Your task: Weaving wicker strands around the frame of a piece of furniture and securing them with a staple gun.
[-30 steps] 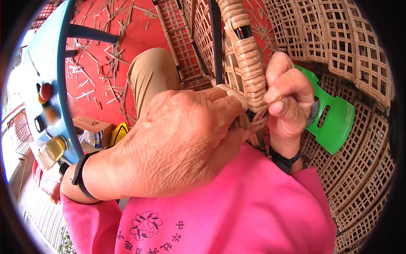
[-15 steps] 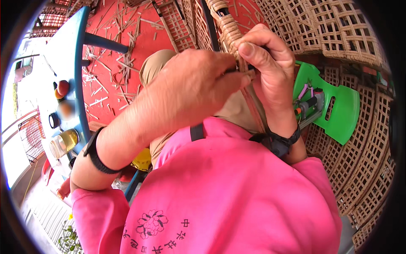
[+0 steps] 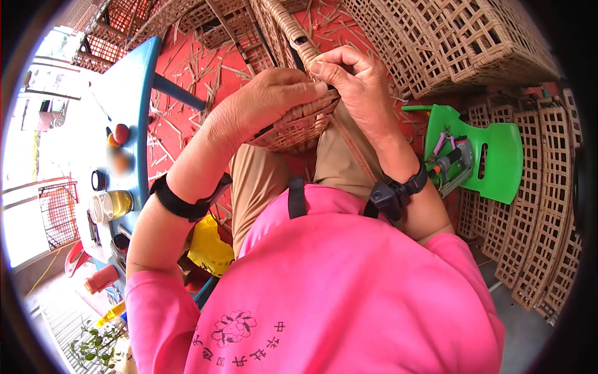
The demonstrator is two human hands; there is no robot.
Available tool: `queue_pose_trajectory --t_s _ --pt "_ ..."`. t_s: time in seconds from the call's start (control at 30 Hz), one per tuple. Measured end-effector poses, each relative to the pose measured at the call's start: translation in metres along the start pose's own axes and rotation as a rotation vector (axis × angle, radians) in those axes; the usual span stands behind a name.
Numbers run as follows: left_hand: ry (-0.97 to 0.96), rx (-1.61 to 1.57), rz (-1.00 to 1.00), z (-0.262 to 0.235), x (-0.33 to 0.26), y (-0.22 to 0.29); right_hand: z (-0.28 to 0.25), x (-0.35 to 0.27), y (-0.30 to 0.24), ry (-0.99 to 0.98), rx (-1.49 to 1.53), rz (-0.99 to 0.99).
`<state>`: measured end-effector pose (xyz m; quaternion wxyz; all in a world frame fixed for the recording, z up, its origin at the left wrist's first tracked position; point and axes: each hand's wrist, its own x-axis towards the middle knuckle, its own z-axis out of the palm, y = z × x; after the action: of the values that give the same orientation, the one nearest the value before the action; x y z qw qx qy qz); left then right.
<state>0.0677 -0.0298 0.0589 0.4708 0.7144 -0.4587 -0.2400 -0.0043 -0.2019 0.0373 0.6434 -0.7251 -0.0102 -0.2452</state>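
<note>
Between my knees and hands is a brown woven basket (image 3: 296, 128), its rim (image 3: 283, 22) wound tightly with strip and running away to the far left. My left hand (image 3: 274, 96) curls over the near corner of this rim, thumb lying along the top and fingertips hidden beneath. With thumb and bent index finger, my right hand (image 3: 358, 84) pinches the wrapped rim beside a dark bare patch. A loose flat brown strip (image 3: 354, 146) hangs from the corner toward my right wrist. Whether either hand also grips the strip is hidden.
A blue-edged table (image 3: 140, 118) on the left bears fruit and a jar (image 3: 111, 206). At right, a green stool (image 3: 501, 149) carries a tool with an orange tip (image 3: 451, 162) and purple-handled cutters (image 3: 441, 142). Woven baskets (image 3: 430, 37) stand around; strip scraps litter the red floor (image 3: 177, 118).
My left hand has turned and drawn back left from the strip onto the rim corner. My right hand keeps its pinch. The basket's woven side now shows below the hands.
</note>
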Motion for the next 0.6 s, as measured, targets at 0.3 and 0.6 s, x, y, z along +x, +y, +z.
queue_pose_trajectory --t_s 0.3,0.6 --pt "0.025 -0.150 -0.484 0.003 0.015 0.038 -0.069 -0.044 0.004 0.119 0.205 0.396" --pt "0.347 -0.469 -0.607 0.022 0.014 0.043 -0.259 -0.178 0.140 0.715 -0.841 0.546"
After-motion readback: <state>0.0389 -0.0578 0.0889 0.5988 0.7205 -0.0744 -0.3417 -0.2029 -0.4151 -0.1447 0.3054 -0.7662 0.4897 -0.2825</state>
